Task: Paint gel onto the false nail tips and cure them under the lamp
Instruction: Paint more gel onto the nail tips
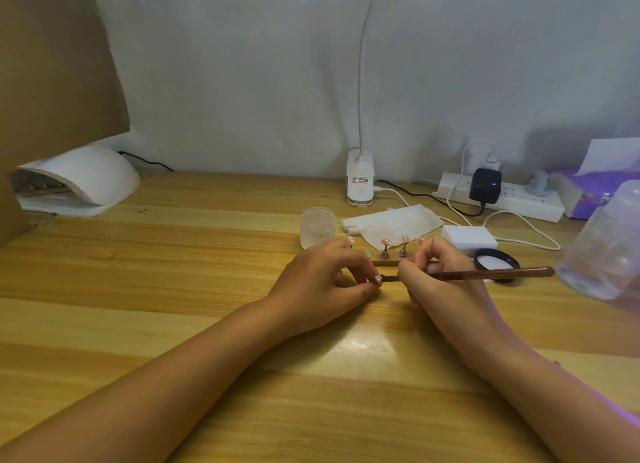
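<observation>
Table (pixel 173 289): nail tip (pixel 378 279) between left fingertips (pixel 369 287) (brush (pixel 485 273) touching).

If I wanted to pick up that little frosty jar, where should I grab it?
Probably grip the frosted jar round its curved side, coming from the left. It stands upright, the left hand is close in front of it and the white tissue lies just to its right, so the left side looks freest.
</observation>
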`<state>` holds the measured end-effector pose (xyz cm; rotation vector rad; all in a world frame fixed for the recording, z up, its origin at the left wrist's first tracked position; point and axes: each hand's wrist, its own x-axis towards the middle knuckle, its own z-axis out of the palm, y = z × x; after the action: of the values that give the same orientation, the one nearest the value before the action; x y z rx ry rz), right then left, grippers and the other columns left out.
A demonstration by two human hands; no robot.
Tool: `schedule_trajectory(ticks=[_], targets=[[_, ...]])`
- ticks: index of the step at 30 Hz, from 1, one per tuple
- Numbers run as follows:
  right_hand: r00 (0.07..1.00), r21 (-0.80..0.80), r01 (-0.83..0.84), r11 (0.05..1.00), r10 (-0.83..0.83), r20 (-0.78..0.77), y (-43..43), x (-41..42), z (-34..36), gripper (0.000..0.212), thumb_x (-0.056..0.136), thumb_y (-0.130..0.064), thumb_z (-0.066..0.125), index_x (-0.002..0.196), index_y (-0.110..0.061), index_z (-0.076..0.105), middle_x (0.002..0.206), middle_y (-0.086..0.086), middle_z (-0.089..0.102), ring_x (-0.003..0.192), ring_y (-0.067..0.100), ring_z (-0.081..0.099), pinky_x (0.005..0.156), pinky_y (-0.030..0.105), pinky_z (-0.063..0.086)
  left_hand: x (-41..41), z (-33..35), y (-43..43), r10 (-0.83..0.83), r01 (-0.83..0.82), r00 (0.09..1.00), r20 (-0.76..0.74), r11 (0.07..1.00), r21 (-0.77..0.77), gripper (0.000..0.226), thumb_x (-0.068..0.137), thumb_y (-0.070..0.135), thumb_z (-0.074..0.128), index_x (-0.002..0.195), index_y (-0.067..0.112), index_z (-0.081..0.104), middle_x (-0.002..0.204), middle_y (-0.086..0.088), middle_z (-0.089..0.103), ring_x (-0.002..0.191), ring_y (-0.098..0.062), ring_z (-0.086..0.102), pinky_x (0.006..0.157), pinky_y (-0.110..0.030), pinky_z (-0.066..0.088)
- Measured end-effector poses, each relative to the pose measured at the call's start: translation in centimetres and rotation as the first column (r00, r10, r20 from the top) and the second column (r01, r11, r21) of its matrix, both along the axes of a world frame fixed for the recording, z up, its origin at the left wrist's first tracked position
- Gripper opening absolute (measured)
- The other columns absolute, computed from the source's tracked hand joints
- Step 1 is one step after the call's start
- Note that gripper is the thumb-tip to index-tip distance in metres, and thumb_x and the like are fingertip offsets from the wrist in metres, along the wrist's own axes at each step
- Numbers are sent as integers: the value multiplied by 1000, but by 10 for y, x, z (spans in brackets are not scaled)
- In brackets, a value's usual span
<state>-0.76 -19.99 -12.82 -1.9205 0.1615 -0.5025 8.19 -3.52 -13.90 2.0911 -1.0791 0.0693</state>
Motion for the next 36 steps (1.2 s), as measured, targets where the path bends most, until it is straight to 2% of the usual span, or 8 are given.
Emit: schedule_trajectory(ticks=[2,5,10,15,19,27,31,36], targets=[[1000,-7,15,1000,-15,0,0,0,0,14,88,-11,63,79,-9,52,55,7,56,48,6,50,47,18,40,0,-1,0,0,1,1000,3,1000,-3,8,84,30,77,92,29,76,88,13,66,95,9,52,63,-8,32],[999,44,47,998,-47,4,0,2,-2,13,90,-15,63,83,-12,52,54,2,55,45,3,49,44,16,40,0,-1,0,-7,7,1000,11,1000,-13,8,84,30,76,91,30,75,88,13,63,70,15,52,61,-11,34],[998,170,47,984,-53,31,-1,2,1,18,87,-31,67,93,-16,57,57,-7,60,47,-2,51,44,13,38,0,0,1,7,-7,999,32,1000,16,6,85,32,75,90,30,74,77,12,60,71,19,50,61,-1,30],[991,149,21,989,-40,129,2,-3,4,18,83,-34,66,96,-21,70,80,-6,72,61,-3,60,55,12,43,-2,1,0,17,-17,1000,8,1000,10,6,83,32,75,89,30,74,77,13,64,66,12,54,65,1,30],[983,150,105,983,-125,132,2,-4,4,21,89,-40,58,89,-22,67,72,-2,70,51,2,53,54,23,40,-3,2,0,7,-6,1000,-9,999,38,7,87,31,70,92,32,74,86,14,69,79,2,60,66,-13,36],[994,235,77,969,-93,58,1,-2,4,26,86,-43,60,94,-17,62,66,1,70,43,3,47,41,13,38,-2,2,1,-9,9,1000,7,1000,9,10,90,30,69,96,31,77,86,14,68,73,13,53,58,-4,32],[997,238,51,970,-63,45,0,-1,4,23,90,-38,60,91,-16,63,65,3,71,43,3,47,41,13,39,-1,-1,0,-4,4,1000,10,1000,-1,7,89,32,71,94,30,76,84,16,64,97,8,48,56,-9,29],[1000,186,-6,982,2,25,0,0,3,17,92,-33,60,90,-17,63,63,5,70,42,4,47,42,13,39,0,-2,1,-24,24,999,28,1000,-4,6,86,31,74,92,30,75,85,15,63,66,20,49,57,-14,30]])
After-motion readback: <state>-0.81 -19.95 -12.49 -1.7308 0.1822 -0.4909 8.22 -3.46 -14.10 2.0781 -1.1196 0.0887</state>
